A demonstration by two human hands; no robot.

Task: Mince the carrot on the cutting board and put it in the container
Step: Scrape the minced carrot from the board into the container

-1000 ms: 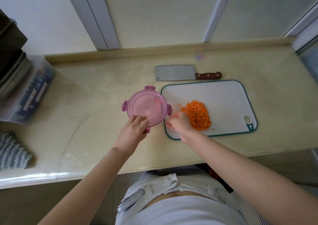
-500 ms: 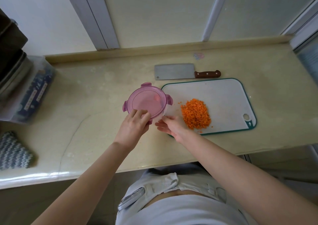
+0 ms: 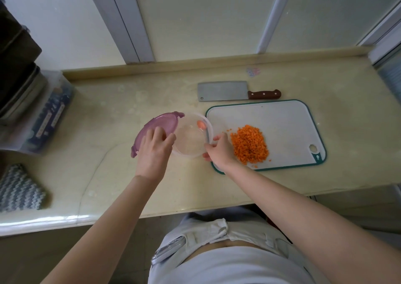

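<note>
Right grip [image 3: 219, 151] on container [image 3: 191, 141], carrot [image 3: 249, 144] beside

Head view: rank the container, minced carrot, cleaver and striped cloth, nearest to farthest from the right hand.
1. container, held by the right hand
2. minced carrot, just right
3. cleaver, behind the board
4. striped cloth, far left

Bare worktop [image 3: 104, 131] lies wide between the storage box [image 3: 50, 114] and the lid [image 3: 156, 123], and also along the near edge. The container [image 3: 188, 136] is open from above. The left hand [image 3: 154, 151], holding the tilted lid, flanks it on the left. The right hand [image 3: 219, 151] grips its right wall, filling the gap to the minced carrot [image 3: 249, 144]. The cleaver [image 3: 223, 90] lies just behind the cutting board [image 3: 271, 118].
</note>
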